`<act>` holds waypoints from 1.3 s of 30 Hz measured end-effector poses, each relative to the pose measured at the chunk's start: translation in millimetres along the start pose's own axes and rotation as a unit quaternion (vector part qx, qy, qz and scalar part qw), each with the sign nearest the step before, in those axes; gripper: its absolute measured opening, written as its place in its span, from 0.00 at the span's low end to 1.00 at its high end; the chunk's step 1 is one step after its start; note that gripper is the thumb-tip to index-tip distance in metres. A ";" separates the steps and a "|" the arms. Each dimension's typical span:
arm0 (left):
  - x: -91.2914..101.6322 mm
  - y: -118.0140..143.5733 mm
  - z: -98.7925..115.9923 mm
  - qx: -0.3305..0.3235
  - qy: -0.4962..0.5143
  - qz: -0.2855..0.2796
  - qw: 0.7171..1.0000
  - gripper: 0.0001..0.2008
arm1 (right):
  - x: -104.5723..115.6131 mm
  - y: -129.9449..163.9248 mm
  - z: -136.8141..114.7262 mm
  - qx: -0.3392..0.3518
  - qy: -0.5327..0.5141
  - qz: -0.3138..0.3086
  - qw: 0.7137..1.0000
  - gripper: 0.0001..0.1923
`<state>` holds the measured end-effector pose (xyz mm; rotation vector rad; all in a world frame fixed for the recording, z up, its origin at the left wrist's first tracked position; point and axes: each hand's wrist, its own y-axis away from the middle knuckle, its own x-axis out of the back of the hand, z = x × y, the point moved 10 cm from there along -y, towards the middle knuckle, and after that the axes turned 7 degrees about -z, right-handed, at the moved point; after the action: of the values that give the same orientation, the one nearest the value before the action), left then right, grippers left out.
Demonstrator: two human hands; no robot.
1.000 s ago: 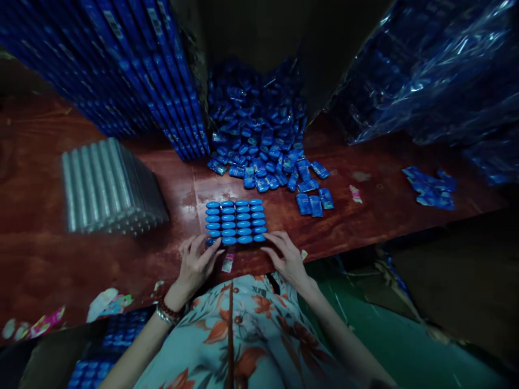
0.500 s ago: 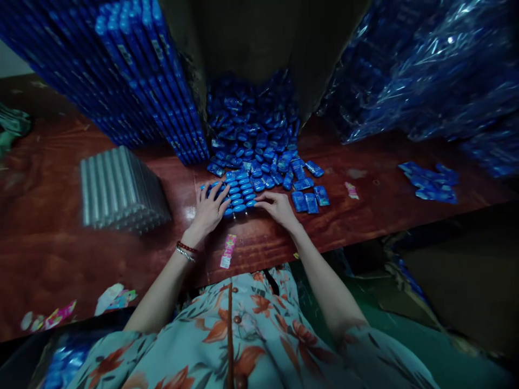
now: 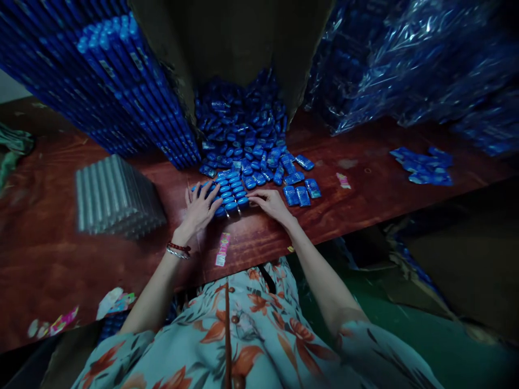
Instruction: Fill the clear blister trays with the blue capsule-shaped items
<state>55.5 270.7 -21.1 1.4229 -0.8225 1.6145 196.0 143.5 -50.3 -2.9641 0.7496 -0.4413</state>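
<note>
Rows of glossy blue oval packs (image 3: 231,195) lie side by side on the table, with small thin silvery ends sticking out at the near edge. Across the left part of these rows rests my left hand (image 3: 198,210), its fingers spread and touching the packs. At their right end is my right hand (image 3: 271,204), fingers bent and drawn together towards the thumb. Whatever is between those fingertips is too small to make out. Just beyond the rows spreads a heap of blue packets (image 3: 243,140), and several flat packets (image 3: 302,195) lie right of my right hand.
A cardboard box (image 3: 239,38) stands open behind the heap. Tall stacks of blue packages (image 3: 133,86) rise at left, near a block of clear tubes (image 3: 117,197). Plastic-wrapped blue goods (image 3: 377,70) stand at right, with blue wrappers (image 3: 424,165) and a pink strip (image 3: 222,249) on the table.
The whole scene has shifted slightly left in the view as the head turned. Both hands stay at the blue rows, and their hold looks much the same.
</note>
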 end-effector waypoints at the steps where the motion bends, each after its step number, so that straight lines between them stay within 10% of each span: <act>1: 3.8 -2.2 2.0 -0.002 0.004 0.005 1.000 0.25 | -0.7 -2.0 0.4 -0.004 -0.008 -0.021 1.000 0.10; 8: 4.9 -31.7 38.5 -0.103 -0.031 -0.030 0.994 0.26 | 15.4 -6.7 -10.8 0.007 -0.003 -0.008 1.000 0.12; 17: -10.4 -41.2 38.4 -0.115 -0.064 -0.050 0.990 0.27 | -30.2 7.9 -50.8 0.103 0.335 -0.041 0.936 0.09; 23: -10.1 -40.6 38.8 -0.115 -0.062 -0.055 0.990 0.27 | -1.4 17.0 -59.8 0.125 0.253 0.031 0.959 0.06; 33: -8.3 -41.6 39.6 -0.138 -0.045 -0.014 0.989 0.26 | -52.0 20.8 -41.1 0.152 0.418 -0.040 0.895 0.08; 39: -7.3 -37.7 44.8 -0.160 -0.027 -0.007 0.987 0.26 | -41.1 33.8 -40.3 0.167 0.358 -0.007 0.919 0.10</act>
<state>109.7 247.5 -23.2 1.2431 -1.0486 1.3662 134.4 134.0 -26.4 -2.4510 0.5968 -1.5260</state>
